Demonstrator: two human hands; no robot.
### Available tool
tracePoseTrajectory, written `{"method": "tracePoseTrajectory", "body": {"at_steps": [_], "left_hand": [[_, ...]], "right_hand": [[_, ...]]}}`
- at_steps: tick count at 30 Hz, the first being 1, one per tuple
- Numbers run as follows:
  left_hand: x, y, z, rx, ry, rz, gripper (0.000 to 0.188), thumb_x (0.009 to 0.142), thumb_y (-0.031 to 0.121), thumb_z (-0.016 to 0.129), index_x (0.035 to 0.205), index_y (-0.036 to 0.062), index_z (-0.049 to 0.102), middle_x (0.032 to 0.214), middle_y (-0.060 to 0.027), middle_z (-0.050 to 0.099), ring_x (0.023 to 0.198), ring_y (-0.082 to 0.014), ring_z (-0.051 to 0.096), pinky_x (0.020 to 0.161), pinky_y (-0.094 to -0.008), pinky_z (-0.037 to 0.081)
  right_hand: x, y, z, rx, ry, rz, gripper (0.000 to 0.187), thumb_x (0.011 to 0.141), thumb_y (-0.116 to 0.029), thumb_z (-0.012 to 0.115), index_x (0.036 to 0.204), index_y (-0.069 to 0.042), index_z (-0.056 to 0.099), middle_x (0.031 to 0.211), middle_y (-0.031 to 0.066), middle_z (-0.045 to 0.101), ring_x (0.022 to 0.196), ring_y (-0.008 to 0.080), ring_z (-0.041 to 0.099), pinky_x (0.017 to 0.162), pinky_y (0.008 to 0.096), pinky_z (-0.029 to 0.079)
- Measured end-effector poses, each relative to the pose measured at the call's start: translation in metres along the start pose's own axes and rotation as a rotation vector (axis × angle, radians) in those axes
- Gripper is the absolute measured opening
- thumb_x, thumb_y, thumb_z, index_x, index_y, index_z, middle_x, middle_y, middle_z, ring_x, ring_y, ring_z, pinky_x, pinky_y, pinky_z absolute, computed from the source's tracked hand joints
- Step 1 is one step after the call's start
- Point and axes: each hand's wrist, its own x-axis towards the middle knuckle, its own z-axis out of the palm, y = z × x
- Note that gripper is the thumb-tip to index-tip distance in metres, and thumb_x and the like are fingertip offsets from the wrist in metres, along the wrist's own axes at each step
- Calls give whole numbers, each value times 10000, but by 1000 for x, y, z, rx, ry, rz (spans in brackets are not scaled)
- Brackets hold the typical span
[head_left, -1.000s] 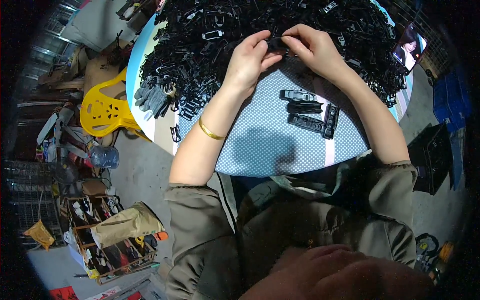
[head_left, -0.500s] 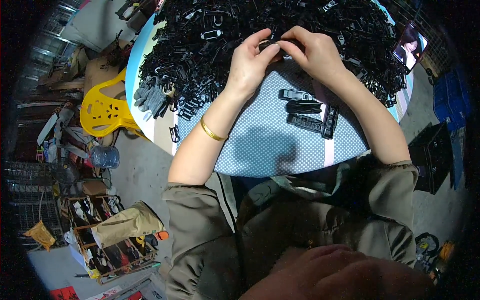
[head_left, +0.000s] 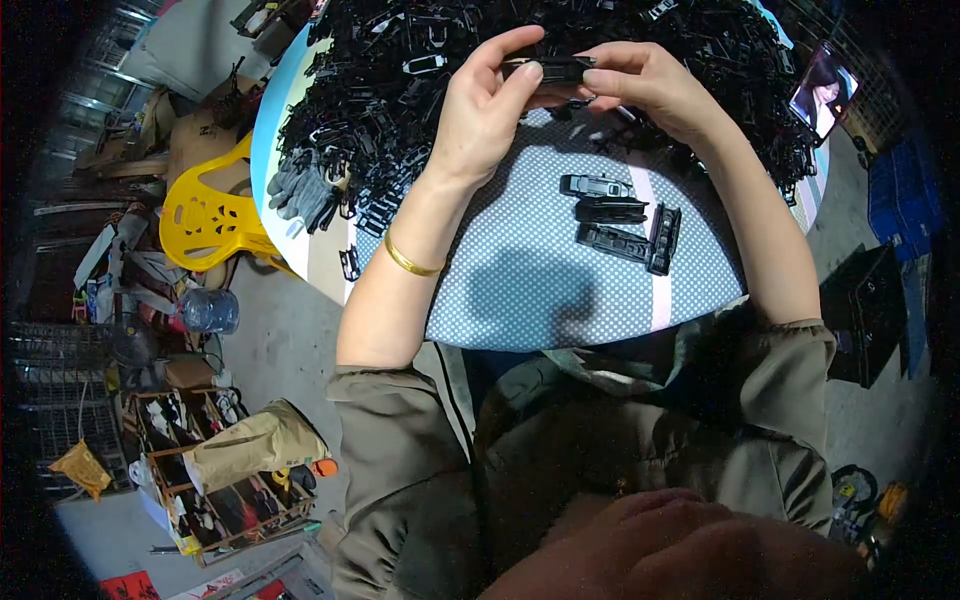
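Between my two hands is an elongated black plastic part [head_left: 562, 71], held level above the near edge of the pile. My left hand [head_left: 487, 105] pinches its left end with the thumb in front. At its right end, my right hand [head_left: 650, 88] grips it between thumb and fingers. Its far side is hidden, so I cannot tell its exact kind. Below my hands, several similar long black plastic parts [head_left: 612, 210] lie grouped on the dotted tablecloth [head_left: 520, 290]. A large heap of small black plastic pieces [head_left: 370, 110] covers the table's far side.
Grey gloves [head_left: 303, 195] lie at the table's left edge. A phone [head_left: 824, 92] with a lit screen stands at the right edge. Left of the table is a yellow plastic chair [head_left: 205, 220]; a blue crate [head_left: 900, 190] is on the floor at right.
My hands have moved apart and slightly away from me. The long black part between them now shows, where before my fingers covered it. The grouped parts on the cloth stay in place.
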Motion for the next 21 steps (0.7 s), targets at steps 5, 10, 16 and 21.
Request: {"method": "tracePoseTrajectory", "body": {"at_steps": [5,10,16,21], "left_hand": [[-5,8,0,8,-60,39,368,860,75,467,1191,-61,385,963,-149,577,851,-183,600,772,-292,500],[-4,9,3,6,-51,36,380,856,77,477,1198,-60,383,964,-137,567,838,-174,597,778,-289,499],[0,-8,-4,-61,-10,-135,422,826,7,485,1218,-65,346,953,-150,565,838,-180,599,761,-270,514],[0,-5,0,-176,25,-330,456,789,-75,454,1223,-79,315,951,-175,561,838,-205,606,753,-267,525]], "right_hand": [[1,-3,-1,246,-152,-16,310,757,-203,648,990,-3,607,782,48,622,750,98,620,697,235,532],[0,-3,0,121,-58,41,306,761,-227,653,981,-17,619,750,31,618,692,76,599,652,195,504],[4,0,1,54,72,120,275,783,-259,633,930,-27,635,734,16,612,638,74,569,582,207,446],[6,23,-1,-914,197,-276,215,715,-159,627,865,-3,631,766,86,594,720,238,569,664,315,464]]}}
